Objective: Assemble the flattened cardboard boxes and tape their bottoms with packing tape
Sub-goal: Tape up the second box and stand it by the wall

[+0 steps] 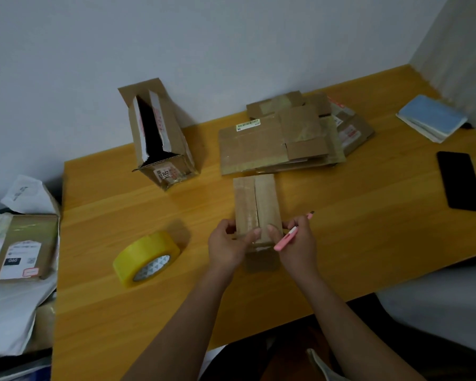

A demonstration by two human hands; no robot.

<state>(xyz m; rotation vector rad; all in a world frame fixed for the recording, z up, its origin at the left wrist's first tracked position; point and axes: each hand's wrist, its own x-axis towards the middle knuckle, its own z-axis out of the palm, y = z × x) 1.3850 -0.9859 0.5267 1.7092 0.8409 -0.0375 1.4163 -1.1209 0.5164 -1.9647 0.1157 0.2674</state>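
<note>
Hands at the near end of a small cardboard box (257,207) standing on the wooden tabletop (368,229). Left hand (228,247) grips the box's left side, thumb pressed on the 2 closed top flaps. Right hand (296,243) grips the right side while holding a pink utility knife (286,239). Yellow packing tape roll (146,258) lies left of the hands. Flattened boxes (286,136) are stacked behind; an assembled open box (160,133) stands at rear left.
</note>
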